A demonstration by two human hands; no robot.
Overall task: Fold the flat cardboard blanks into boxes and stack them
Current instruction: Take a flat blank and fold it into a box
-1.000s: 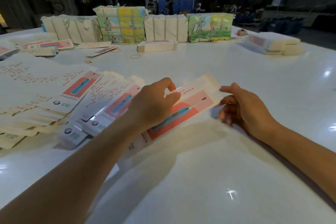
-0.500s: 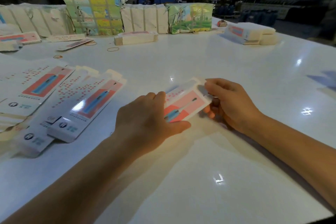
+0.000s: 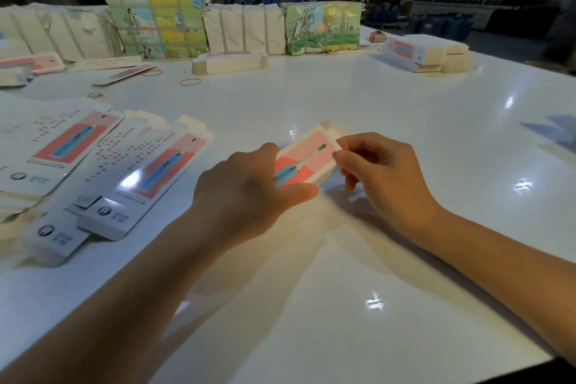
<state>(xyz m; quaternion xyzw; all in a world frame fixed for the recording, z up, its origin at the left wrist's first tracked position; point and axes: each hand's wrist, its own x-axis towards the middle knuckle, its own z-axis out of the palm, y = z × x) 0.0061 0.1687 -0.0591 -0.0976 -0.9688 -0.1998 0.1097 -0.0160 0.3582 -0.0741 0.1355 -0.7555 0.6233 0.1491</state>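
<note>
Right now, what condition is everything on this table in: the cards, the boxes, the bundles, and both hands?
Box in hand: partly formed, held by both hands above the table.
Left hand: grips the box's near end.
Right hand: pinches its far end.
Flat blanks: unfolded, fanned out, overlapping, at left.
Folded boxes: stacked, far right.
Wrapped bundles: still tied, standing along the far edge.
Rubber band: lying loose.
</note>
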